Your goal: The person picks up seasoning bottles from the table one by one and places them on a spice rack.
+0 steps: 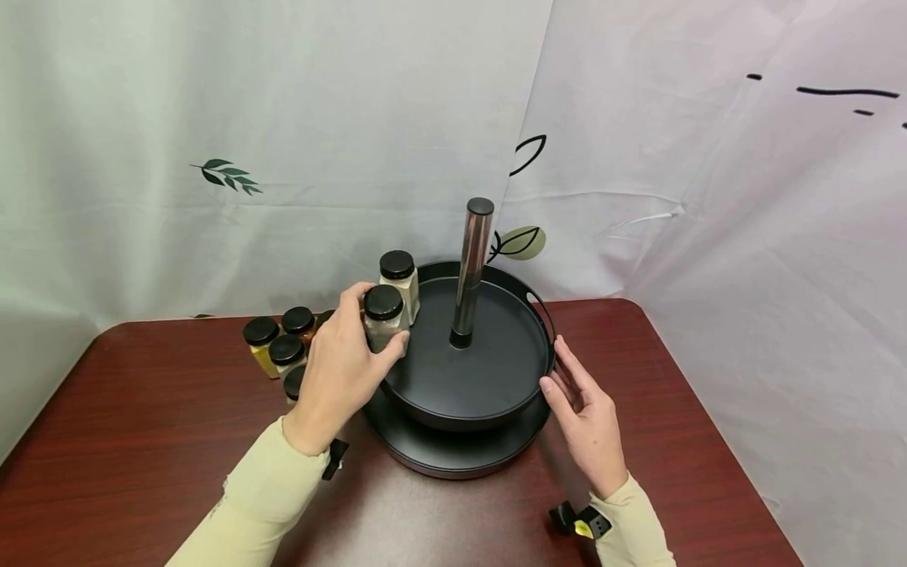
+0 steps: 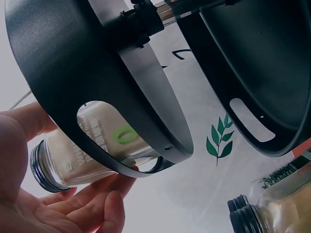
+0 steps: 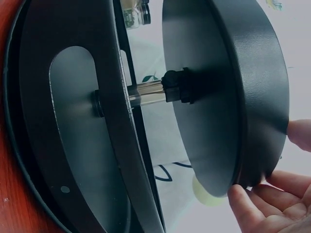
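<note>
My left hand (image 1: 342, 354) holds a square glass spice jar (image 1: 385, 329) with a black lid, fingers and thumb around its sides, at the left rim of the upper black tray (image 1: 489, 394). The left wrist view shows pale contents and white lettering on a jar (image 2: 107, 133) through the tray's handle slot. A second jar (image 1: 399, 276) with pale contents stands just behind the held one. My right hand (image 1: 588, 421) touches the tray's right rim with fingertips and thumb. In the right wrist view, its fingers (image 3: 279, 199) meet the lower edge of the tray wall.
Below is a wider lower tray (image 1: 453, 466), joined to the upper one by a shiny post (image 1: 471, 276) rising through the middle. Several more spice jars (image 1: 286, 350) stand on the dark red table (image 1: 156, 425) at left, partly behind my hand. A printed white curtain (image 1: 319, 142) hangs behind.
</note>
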`<state>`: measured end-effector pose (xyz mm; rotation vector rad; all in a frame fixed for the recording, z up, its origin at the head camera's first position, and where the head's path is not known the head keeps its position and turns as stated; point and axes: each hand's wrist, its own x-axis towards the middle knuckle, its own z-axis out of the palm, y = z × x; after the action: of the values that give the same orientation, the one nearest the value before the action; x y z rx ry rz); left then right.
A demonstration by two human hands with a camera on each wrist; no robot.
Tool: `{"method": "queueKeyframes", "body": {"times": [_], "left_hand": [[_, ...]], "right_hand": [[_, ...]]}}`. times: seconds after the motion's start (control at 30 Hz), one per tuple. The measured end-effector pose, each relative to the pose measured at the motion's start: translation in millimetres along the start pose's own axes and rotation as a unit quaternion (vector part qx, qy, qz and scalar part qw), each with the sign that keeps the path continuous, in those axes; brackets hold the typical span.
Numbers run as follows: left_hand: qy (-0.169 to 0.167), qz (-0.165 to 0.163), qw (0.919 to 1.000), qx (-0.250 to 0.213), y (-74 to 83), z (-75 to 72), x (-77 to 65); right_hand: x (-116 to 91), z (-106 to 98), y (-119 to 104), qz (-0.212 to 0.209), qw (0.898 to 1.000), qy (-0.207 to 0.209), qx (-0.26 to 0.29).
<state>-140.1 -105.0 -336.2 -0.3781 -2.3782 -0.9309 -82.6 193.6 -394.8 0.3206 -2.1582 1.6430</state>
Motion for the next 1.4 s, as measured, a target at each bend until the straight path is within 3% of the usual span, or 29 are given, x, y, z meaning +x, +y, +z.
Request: {"method": "queueKeyframes", "body": {"times": [0.87, 1.13, 1.4], "left_hand": [[-0.016, -0.008, 0.9997, 0.019, -3.2, -3.8, -1.6], [-0.034, -0.027, 0.9991, 0.006, -3.8, -18.1, -8.7], [-0.010, -0.059, 0.9982, -0.007, -10.7, -39.5, -16.3]], "right_hand": [[-0.5, 1.4, -0.7, 0.004, 1.000, 0.005, 0.002], [-1.4, 1.8, -1.8, 0.015, 1.000, 0.009, 0.002], [-2.0, 1.9, -1.6, 0.014, 1.000, 0.010, -0.010]]}}
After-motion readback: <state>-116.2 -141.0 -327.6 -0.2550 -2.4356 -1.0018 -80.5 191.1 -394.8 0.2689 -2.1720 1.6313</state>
